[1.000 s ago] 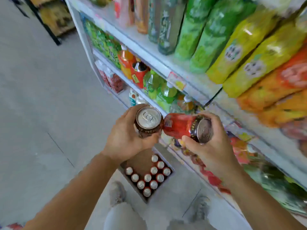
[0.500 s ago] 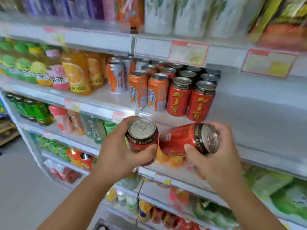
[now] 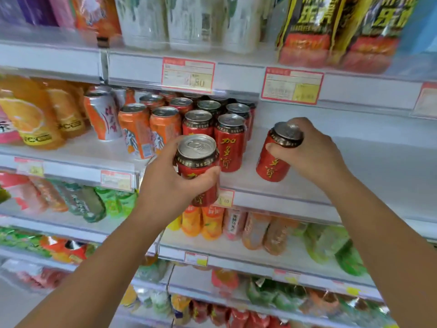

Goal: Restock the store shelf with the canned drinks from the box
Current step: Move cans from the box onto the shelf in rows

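So the right hand [image 3: 312, 150] is gripping a red can [image 3: 272, 164] by its top on the white shelf [image 3: 354, 162], near the stocked red cans [image 3: 230, 138]; the left hand [image 3: 170, 183] is clasping a second red can [image 3: 198, 162] upright before the shelf edge

Two hands [image 3: 165, 185] [image 3: 314, 152], two held cans [image 3: 197, 162] [image 3: 272, 166] (red)
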A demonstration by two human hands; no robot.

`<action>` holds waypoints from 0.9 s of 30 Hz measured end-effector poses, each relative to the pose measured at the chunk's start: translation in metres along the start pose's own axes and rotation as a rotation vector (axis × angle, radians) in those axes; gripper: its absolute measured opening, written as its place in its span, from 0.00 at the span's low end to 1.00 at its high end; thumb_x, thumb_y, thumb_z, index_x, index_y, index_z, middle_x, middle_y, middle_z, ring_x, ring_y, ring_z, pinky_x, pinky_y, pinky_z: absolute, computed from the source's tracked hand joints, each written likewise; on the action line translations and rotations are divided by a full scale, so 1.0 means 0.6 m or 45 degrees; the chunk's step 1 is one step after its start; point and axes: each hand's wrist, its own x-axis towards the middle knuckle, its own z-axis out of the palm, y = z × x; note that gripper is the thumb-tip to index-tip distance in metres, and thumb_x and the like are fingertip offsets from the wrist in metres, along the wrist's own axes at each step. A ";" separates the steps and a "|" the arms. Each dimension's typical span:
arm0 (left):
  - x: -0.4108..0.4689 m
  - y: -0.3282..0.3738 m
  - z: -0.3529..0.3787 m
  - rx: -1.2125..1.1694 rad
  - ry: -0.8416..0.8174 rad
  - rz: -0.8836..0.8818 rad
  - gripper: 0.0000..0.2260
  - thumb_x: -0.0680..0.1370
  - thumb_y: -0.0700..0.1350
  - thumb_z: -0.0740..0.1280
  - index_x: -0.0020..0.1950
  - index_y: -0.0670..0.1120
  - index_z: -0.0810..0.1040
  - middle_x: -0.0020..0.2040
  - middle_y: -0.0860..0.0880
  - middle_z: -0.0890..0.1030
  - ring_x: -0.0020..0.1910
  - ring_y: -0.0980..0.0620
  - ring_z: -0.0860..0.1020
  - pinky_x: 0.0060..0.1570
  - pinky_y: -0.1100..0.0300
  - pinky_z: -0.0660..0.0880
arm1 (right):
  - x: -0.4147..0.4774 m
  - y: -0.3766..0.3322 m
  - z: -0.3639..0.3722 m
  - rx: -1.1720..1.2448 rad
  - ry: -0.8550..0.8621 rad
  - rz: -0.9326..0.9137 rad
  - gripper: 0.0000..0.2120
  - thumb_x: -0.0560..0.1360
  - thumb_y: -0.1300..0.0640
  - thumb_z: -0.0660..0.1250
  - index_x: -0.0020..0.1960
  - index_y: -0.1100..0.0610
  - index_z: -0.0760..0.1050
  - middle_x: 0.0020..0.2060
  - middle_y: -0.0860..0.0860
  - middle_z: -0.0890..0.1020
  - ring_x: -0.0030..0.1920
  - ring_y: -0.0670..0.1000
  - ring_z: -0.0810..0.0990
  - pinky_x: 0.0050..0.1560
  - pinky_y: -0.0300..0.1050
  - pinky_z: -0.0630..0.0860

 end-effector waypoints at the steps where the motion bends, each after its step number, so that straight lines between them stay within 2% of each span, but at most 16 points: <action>1: 0.003 0.002 0.002 0.000 -0.003 0.003 0.22 0.62 0.61 0.72 0.55 0.63 0.74 0.49 0.69 0.80 0.50 0.68 0.78 0.49 0.64 0.77 | 0.010 0.001 0.001 -0.024 -0.022 0.002 0.25 0.67 0.38 0.70 0.60 0.42 0.68 0.50 0.45 0.78 0.51 0.52 0.76 0.47 0.45 0.69; 4: 0.011 0.006 0.009 0.015 -0.006 -0.005 0.20 0.63 0.59 0.74 0.53 0.62 0.74 0.47 0.71 0.79 0.48 0.69 0.78 0.47 0.71 0.75 | 0.031 0.005 0.008 -0.043 -0.074 -0.006 0.28 0.67 0.33 0.68 0.63 0.41 0.66 0.55 0.46 0.79 0.55 0.52 0.77 0.52 0.48 0.72; 6: 0.015 0.004 0.015 0.003 -0.018 -0.023 0.21 0.65 0.55 0.75 0.55 0.60 0.74 0.47 0.72 0.79 0.47 0.70 0.78 0.45 0.75 0.73 | 0.036 0.009 0.013 0.026 -0.113 0.000 0.36 0.67 0.31 0.69 0.69 0.43 0.61 0.62 0.47 0.77 0.60 0.54 0.76 0.57 0.50 0.73; 7: 0.016 0.002 0.017 -0.005 -0.019 -0.029 0.21 0.66 0.54 0.76 0.57 0.59 0.75 0.47 0.71 0.79 0.47 0.71 0.78 0.43 0.76 0.73 | 0.033 0.012 0.016 0.102 -0.132 0.013 0.40 0.66 0.32 0.70 0.72 0.44 0.57 0.63 0.47 0.75 0.62 0.53 0.76 0.59 0.50 0.73; 9: 0.019 0.000 0.023 -0.016 -0.019 -0.035 0.22 0.68 0.50 0.78 0.59 0.56 0.75 0.47 0.69 0.80 0.47 0.71 0.78 0.42 0.77 0.71 | 0.023 0.027 0.027 0.259 -0.170 0.035 0.44 0.66 0.40 0.75 0.73 0.48 0.54 0.58 0.46 0.74 0.58 0.50 0.75 0.56 0.46 0.71; 11: 0.021 0.000 0.026 -0.020 -0.015 -0.032 0.21 0.69 0.48 0.76 0.59 0.56 0.74 0.45 0.65 0.81 0.46 0.73 0.77 0.40 0.79 0.70 | 0.021 0.043 0.037 0.279 -0.185 0.055 0.41 0.66 0.47 0.78 0.69 0.53 0.58 0.53 0.46 0.73 0.53 0.47 0.74 0.52 0.43 0.69; 15: 0.027 0.006 0.031 -0.025 -0.023 -0.028 0.21 0.69 0.48 0.76 0.59 0.56 0.74 0.46 0.65 0.80 0.45 0.73 0.77 0.40 0.80 0.69 | 0.080 0.062 0.049 0.154 -0.173 0.057 0.33 0.65 0.47 0.78 0.64 0.56 0.67 0.55 0.51 0.78 0.54 0.51 0.77 0.51 0.43 0.70; 18: 0.032 0.008 0.031 -0.045 -0.011 -0.023 0.20 0.69 0.47 0.76 0.59 0.56 0.75 0.43 0.71 0.80 0.45 0.72 0.78 0.40 0.79 0.70 | 0.146 0.073 0.066 0.198 -0.173 0.083 0.34 0.66 0.49 0.78 0.65 0.57 0.67 0.60 0.54 0.78 0.58 0.55 0.78 0.57 0.50 0.75; 21: 0.033 0.006 0.031 -0.047 0.032 0.002 0.21 0.69 0.49 0.76 0.60 0.55 0.75 0.44 0.72 0.79 0.46 0.72 0.78 0.41 0.79 0.69 | 0.205 0.086 0.084 0.234 -0.152 0.112 0.34 0.68 0.51 0.77 0.67 0.58 0.66 0.62 0.57 0.77 0.61 0.58 0.77 0.61 0.57 0.75; 27: 0.023 0.006 0.030 -0.040 0.095 0.021 0.19 0.68 0.50 0.75 0.56 0.61 0.73 0.45 0.73 0.79 0.47 0.72 0.77 0.42 0.79 0.69 | 0.280 0.101 0.116 0.304 -0.041 0.161 0.35 0.69 0.51 0.77 0.67 0.61 0.63 0.64 0.58 0.74 0.62 0.58 0.75 0.61 0.58 0.75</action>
